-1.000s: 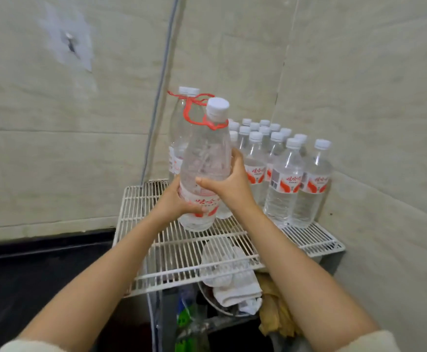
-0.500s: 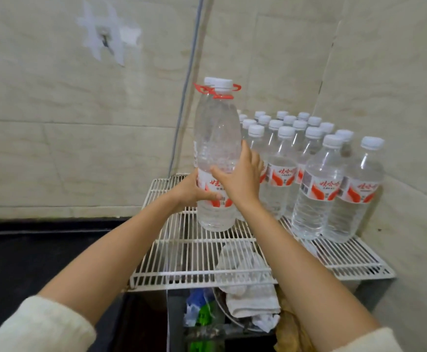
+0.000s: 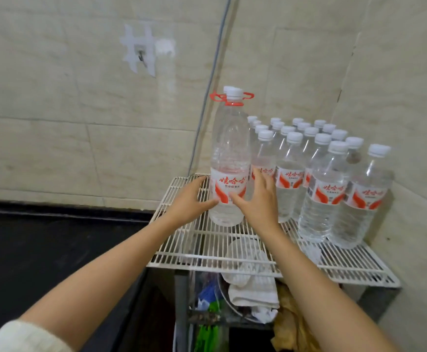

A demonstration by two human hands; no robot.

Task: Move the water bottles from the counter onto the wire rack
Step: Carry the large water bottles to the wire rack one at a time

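A tall clear water bottle with a red carry ring and a red-and-white label stands upright on the white wire rack, near its back left. A second tall bottle stands right behind it; only its cap and ring show. My left hand sits at the bottle's left side with the thumb touching it. My right hand is at its right side, fingers spread and nearly straight, thumb against the label. Several small bottles stand in rows on the rack's right half.
The rack fills a corner between tiled walls. A grey cable runs down the back wall behind the bottles. Under the rack lie a white cloth, a bowl and bags. A dark counter stretches to the left.
The tall bottle went from tilted in both hands to standing upright on the rack. My fingers have loosened from around it, and the view has shifted left.
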